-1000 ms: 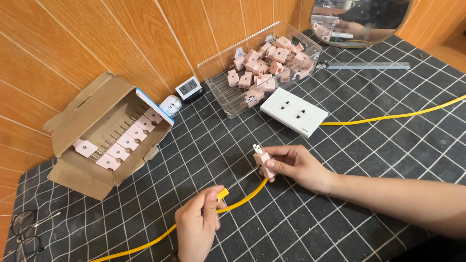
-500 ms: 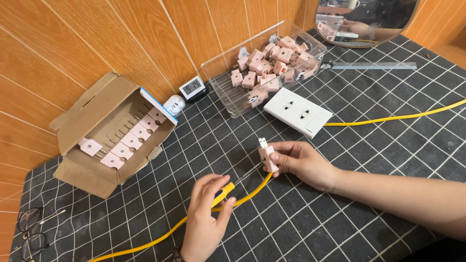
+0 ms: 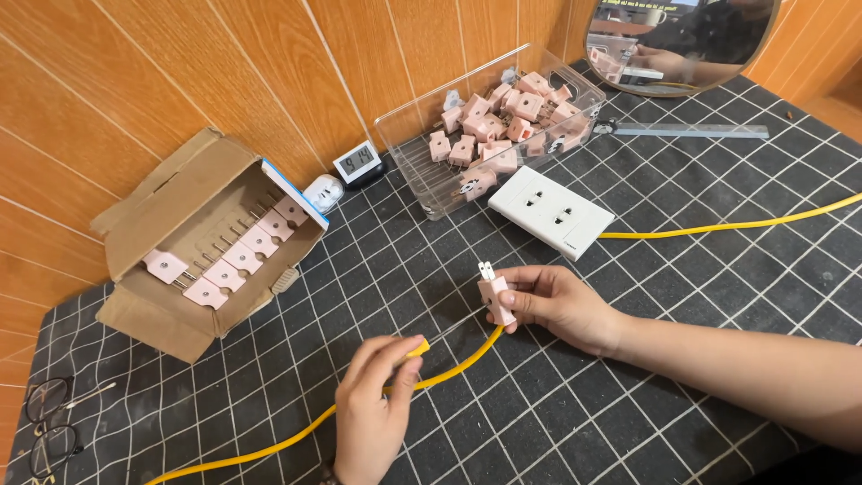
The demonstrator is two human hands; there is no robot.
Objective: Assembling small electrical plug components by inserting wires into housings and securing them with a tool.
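Gridded mat [image 3: 682, 395]: cardboard box [image 3: 180, 216], clear bin [image 3: 431, 171], white socket [image 3: 549, 212] nearby.

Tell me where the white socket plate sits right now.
In the head view, the white socket plate lies flat on the checked mat right of centre, just in front of the clear box of pink plugs and beyond the right hand, with a yellow cable running off its right end.

Bright, even light from above; soft shadows under my hands. Sharp focus throughout. Mild wide-angle bending at edges. Faint glare on clear plastic bin [image 3: 422, 171].
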